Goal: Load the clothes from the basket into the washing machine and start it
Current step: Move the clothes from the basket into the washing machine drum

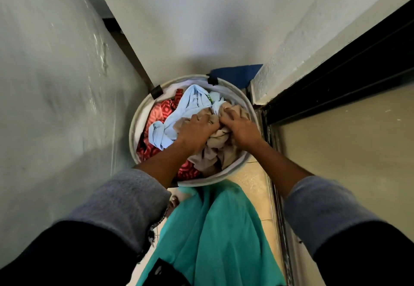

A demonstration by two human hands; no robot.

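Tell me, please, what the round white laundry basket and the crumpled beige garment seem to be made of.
The round white laundry basket looks like matte fabric, given its sewn black strap loops. The crumpled beige garment seems thin, soft cloth: it bunches in fine folds.

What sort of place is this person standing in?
Most likely a narrow laundry corner in a home. A round basket full of clothes stands on a tiled floor, hemmed in by plain painted walls and a dark door frame.

Home laundry nook: clothes basket [134, 128], tiled floor [253, 180].
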